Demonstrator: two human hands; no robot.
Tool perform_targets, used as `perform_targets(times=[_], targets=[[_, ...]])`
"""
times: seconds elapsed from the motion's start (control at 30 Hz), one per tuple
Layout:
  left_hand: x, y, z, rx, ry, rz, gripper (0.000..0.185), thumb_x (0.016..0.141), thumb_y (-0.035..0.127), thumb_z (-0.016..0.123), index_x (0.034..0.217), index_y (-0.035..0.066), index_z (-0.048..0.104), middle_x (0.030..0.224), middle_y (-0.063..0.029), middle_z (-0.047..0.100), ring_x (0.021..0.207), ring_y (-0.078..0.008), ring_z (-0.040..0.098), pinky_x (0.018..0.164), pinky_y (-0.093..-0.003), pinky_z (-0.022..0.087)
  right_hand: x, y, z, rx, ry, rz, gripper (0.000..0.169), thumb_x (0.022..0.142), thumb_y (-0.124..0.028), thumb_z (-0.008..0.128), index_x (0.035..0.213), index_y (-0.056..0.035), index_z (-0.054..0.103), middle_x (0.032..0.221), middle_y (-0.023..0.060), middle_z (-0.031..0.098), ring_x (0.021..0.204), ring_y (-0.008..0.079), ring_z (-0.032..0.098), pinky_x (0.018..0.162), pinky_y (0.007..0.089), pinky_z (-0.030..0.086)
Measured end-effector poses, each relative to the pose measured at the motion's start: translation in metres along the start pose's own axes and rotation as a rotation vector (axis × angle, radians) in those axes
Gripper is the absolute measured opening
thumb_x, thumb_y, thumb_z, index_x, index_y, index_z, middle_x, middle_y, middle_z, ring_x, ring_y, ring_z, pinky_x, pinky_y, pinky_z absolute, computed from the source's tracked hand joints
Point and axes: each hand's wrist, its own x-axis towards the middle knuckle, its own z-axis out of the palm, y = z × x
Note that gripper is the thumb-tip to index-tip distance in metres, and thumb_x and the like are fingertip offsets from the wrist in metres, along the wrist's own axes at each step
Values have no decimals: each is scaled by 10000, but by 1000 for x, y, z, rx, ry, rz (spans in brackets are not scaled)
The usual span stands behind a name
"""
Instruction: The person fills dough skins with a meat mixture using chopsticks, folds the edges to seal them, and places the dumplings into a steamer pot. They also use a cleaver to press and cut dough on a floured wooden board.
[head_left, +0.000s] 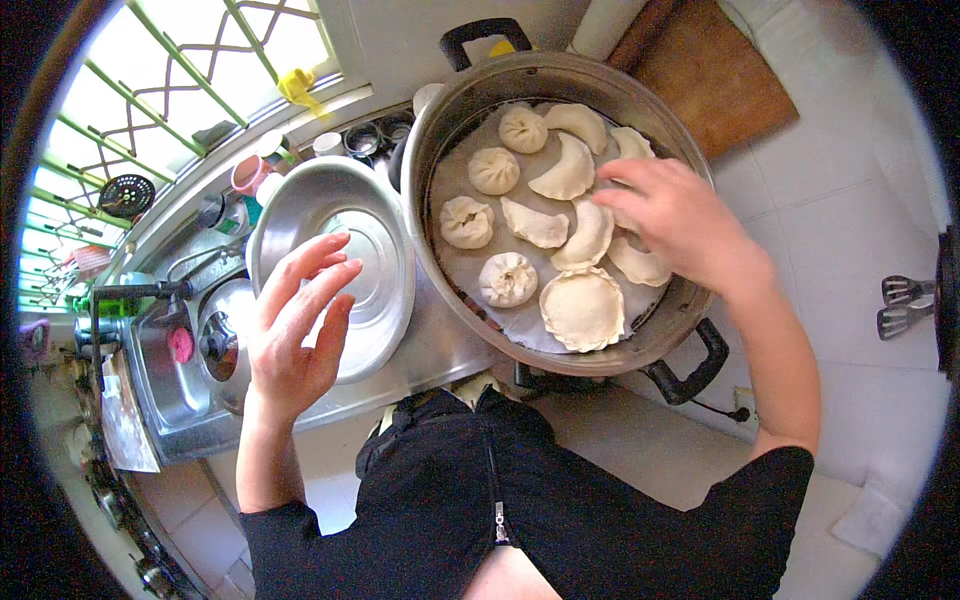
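A large two-handled metal steamer pot (559, 364) holds several pleated round buns (493, 171), several crescent-shaped dumplings (564, 166) and one round flat pie with a crimped edge (582, 309), all on a pale liner. Over the pot's right side is my right hand (660, 214), fingers bent down among the crescents; it partly covers one dumpling, and whether it touches or grips that one cannot be told. My left hand (300, 322) hovers above a wide stainless steel basin (360, 330), fingers apart, holding nothing.
Left of the basin are a metal sink (176, 367) and a glass pot lid (225, 345). Cups and small bowls (364, 139) line the sill under a barred window. A wooden board (712, 75) leans behind the pot. Black slotted spatulas (904, 304) hang at the far right.
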Motion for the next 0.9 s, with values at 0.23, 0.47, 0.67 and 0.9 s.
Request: perform_targets(times=[0.23,0.47,0.67,0.9], targets=[[-30,-71,4,201,103,-367,292,793,64,604,1084,49,592,1120,-131,581,1056,-289,551,907,-348,426,8,-61,-75,160,238,111,149,629,-2,598,771,-38,571,866,114,607,774,280,602,679,376,491],[-160,-220,21,477,113,-1106,655,695,341,718,1206,-5,496,1068,-219,577,980,-322,568,876,-384,439,27,-155,-43,339,319,-106,267,632,-65,622,892,-4,628,848,99,603,734,221,608,611,303,506],[-205,-188,33,206,413,-1220,559,747,314,673,1155,-37,521,1132,-217,559,1077,-332,532,914,-407,414,58,-208,24,553,297,-44,259,701,-46,586,950,23,597,886,137,605,801,263,618,693,335,525],[-242,-248,-80,884,455,-1080,476,785,256,609,1210,75,495,1158,-159,496,1095,-334,455,923,-440,385,104,-264,82,828,217,-48,242,722,15,542,961,12,575,876,141,596,796,279,609,708,338,515]])
